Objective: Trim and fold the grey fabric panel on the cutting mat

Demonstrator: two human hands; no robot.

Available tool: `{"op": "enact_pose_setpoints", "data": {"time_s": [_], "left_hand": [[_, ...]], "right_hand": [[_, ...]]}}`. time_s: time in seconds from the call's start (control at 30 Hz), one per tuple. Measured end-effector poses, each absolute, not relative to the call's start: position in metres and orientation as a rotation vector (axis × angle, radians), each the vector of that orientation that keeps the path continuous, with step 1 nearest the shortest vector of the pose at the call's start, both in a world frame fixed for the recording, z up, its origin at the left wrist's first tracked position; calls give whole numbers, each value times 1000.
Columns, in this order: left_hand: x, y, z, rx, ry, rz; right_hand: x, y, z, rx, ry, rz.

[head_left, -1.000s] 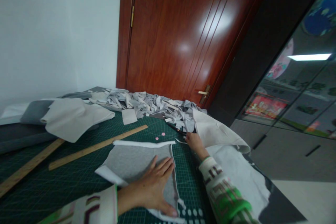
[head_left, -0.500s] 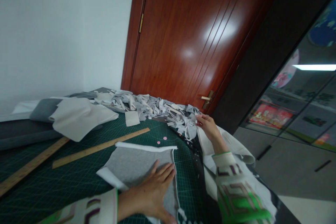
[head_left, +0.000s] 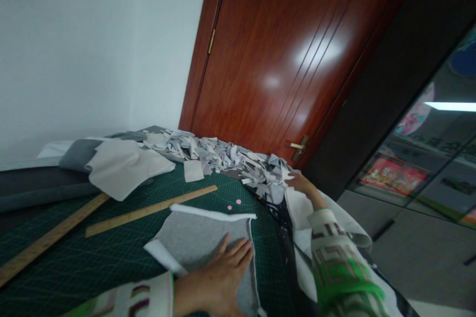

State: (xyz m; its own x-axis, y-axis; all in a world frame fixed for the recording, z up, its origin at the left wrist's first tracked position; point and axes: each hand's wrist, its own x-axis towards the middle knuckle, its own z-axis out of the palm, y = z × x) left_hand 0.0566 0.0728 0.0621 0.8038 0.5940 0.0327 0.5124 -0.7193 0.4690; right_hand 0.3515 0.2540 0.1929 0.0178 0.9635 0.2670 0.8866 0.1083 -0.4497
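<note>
My left hand (head_left: 223, 277) lies flat on a piece of grey fabric (head_left: 197, 233), fingers spread. White folded edges run along the fabric's top and lower left. It rests on a green cutting mat (head_left: 156, 257). At the far right end of a heap of grey and white fabric scraps (head_left: 223, 153), my right hand (head_left: 302, 184) has its fingers closed at a small white scrap (head_left: 285, 174). Its fingertips are partly hidden. Below that hand hangs a larger sheet of white fabric (head_left: 299, 208).
Two wooden rulers, a short one (head_left: 148, 211) and a longer one (head_left: 55, 237), lie on the mat. Near them are a white cloth piece (head_left: 124, 168), a small white square (head_left: 193, 171) and two pink discs (head_left: 238, 201). A brown door (head_left: 267, 59) stands behind the heap.
My right hand has moved onto the right end of the scrap heap, its fingers now lower among the scraps. My left hand stays flat on the grey fabric. The view has shifted slightly.
</note>
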Motion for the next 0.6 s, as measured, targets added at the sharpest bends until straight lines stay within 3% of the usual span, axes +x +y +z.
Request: {"op": "enact_pose_setpoints", "data": {"time_s": [0.27,0.6], "left_hand": [[56,69,71,2520,822,264],[59,67,81,2531,874,166]], "right_hand": [[337,206,99,-2142,-2247,77],[337,214,92,-2160,-2258,-66]]}}
